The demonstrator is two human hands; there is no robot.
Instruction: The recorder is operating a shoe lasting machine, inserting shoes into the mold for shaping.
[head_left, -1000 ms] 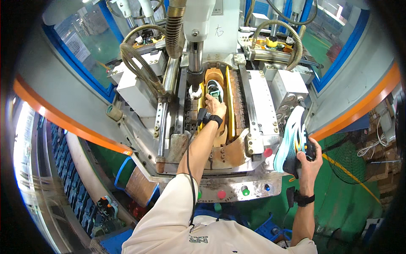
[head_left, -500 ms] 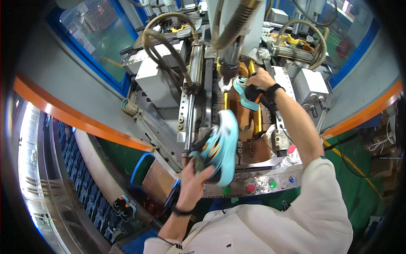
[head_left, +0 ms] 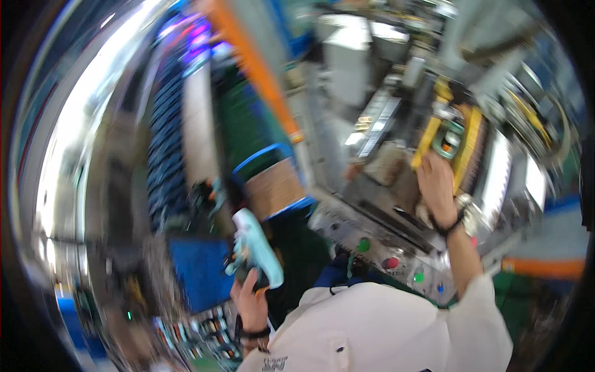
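Observation:
My left hand (head_left: 251,305) grips a light-blue running shoe (head_left: 265,251) with dark and orange parts, low on the left and away from the machine. The fingers close around its dark collar end. My right hand (head_left: 437,189) reaches into the machine, at the near end of a second light-blue shoe (head_left: 447,141) with a dark opening and an orange spot. That shoe lies between two yellow bars (head_left: 469,146). Motion blur hides the right fingers, so whether they grip it cannot be made out.
The machine's front panel (head_left: 334,226) carries green, red and blue buttons. To the left stand a blue-framed cart with a brown board (head_left: 273,189), a blue surface (head_left: 197,273) and a rack of dark pieces (head_left: 167,155). An orange rail (head_left: 254,68) edges the machine opening.
The view has swung left and blurred. My left hand has carried its shoe away from the machine, down and left. My right hand has shifted to the near end of the other shoe.

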